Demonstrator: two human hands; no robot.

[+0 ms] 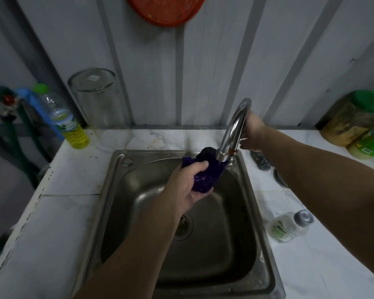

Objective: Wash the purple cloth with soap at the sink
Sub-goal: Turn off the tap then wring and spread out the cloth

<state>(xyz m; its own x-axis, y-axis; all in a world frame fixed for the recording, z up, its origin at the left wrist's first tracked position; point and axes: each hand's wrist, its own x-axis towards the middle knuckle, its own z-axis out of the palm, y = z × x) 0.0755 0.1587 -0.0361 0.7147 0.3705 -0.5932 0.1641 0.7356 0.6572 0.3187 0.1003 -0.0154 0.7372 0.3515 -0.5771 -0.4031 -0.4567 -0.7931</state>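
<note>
My left hand [185,182] grips the wet purple cloth [205,175], bunched up over the steel sink [117,169] just under the spout of the curved chrome tap [233,130]. My right hand [254,134] reaches behind the tap at its base, fingers curled there; the tap handle itself is hidden by the hand and spout. A small clear soap bottle [287,227] with a grey cap lies on the white counter to the right of the sink.
A bottle of yellow liquid [67,124] and an upturned glass jar [97,98] stand at the back left. A steel scourer [260,159] lies right of the tap. A green-lidded container [361,121] sits at the back right. An orange basket [166,9] hangs on the wall.
</note>
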